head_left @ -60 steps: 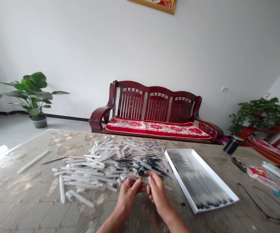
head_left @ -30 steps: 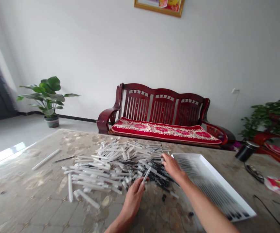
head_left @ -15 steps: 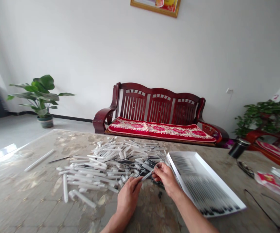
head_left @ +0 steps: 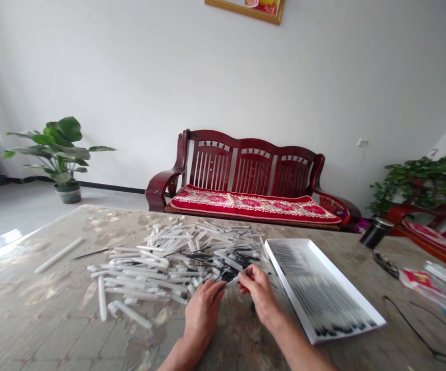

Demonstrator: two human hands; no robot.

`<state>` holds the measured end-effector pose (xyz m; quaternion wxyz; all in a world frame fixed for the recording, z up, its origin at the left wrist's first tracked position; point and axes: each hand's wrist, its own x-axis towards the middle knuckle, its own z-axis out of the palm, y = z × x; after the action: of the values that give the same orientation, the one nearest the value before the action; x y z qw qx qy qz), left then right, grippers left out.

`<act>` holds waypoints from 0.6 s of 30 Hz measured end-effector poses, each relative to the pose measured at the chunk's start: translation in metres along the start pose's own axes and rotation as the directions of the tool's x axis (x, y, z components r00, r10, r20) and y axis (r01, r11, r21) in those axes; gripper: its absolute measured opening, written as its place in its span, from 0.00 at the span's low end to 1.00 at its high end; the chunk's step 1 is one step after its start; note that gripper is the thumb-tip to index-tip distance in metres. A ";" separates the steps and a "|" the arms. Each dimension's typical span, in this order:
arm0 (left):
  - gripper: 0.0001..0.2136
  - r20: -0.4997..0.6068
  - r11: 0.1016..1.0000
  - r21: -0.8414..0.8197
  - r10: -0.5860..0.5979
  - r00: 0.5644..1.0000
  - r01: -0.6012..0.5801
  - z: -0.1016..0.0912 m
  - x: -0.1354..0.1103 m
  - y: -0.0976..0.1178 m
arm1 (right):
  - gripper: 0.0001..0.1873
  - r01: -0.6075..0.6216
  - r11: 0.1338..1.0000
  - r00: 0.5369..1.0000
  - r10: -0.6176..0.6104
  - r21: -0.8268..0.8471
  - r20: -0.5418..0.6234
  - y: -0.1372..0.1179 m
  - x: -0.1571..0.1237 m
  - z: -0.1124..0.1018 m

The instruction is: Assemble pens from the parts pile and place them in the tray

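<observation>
A slim translucent pen (head_left: pixel 232 283) spans the small gap between my two hands, just in front of the pile. My left hand (head_left: pixel 203 310) pinches its near-left end between thumb and fingers. At the other end, the fingertips of my right hand (head_left: pixel 258 292) are closed on it. Beyond my hands spreads a loose heap of white pen barrels (head_left: pixel 141 283), with black pen parts (head_left: pixel 242 259) mixed in on its right side. To the right of my right hand sits a shallow white box (head_left: pixel 325 260) holding rows of clear pens with dark ends (head_left: pixel 323 299).
The patterned table (head_left: pixel 61 330) carries a lone white barrel (head_left: pixel 59 255) and a thin dark rod (head_left: pixel 89 253) on the left. On the right are a black cylinder (head_left: pixel 376 233), a cable (head_left: pixel 412 324) and a plastic packet (head_left: pixel 424 283). A wooden bench (head_left: pixel 252 172) stands behind.
My right hand has come slightly left and down, narrowing the gap to my left hand, with the pen still between them. The whole view has shifted a little.
</observation>
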<state>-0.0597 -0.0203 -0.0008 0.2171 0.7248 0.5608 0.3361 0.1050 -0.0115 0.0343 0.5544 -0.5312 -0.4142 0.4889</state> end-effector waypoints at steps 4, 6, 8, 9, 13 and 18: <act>0.14 -0.088 0.990 0.105 0.103 0.991 -0.094 0.000 -0.003 0.001 | 0.21 -0.082 0.996 0.996 0.083 0.046 -0.031 0.005 -0.001 0.001; 0.13 -0.135 0.976 0.163 0.165 0.977 -0.143 0.000 -0.004 0.001 | 0.20 -0.142 0.985 0.989 0.146 0.100 -0.030 0.007 -0.002 0.002; 0.13 -0.155 0.957 0.227 0.221 0.963 -0.183 -0.001 -0.004 0.001 | 0.19 -0.200 0.965 0.979 0.205 0.168 -0.012 0.008 -0.003 0.003; 0.13 -0.153 0.944 0.262 0.248 0.957 -0.203 -0.002 -0.004 0.000 | 0.18 -0.227 0.953 0.973 0.232 0.199 0.000 0.008 -0.004 0.004; 0.14 -0.120 0.884 0.372 0.347 0.930 -0.282 -0.005 -0.004 -0.002 | 0.19 -0.303 0.912 0.951 0.310 0.277 0.017 0.010 -0.006 0.006; 0.15 -0.117 0.864 0.384 0.397 0.910 -0.327 -0.008 -0.003 -0.004 | 0.19 -0.252 0.959 0.966 0.242 0.128 0.088 0.003 -0.007 -0.002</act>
<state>-0.0683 -0.0231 0.0011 -0.0400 0.8086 0.4838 0.3323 0.1058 -0.0191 0.0314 0.5092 -0.5214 -0.3295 0.6003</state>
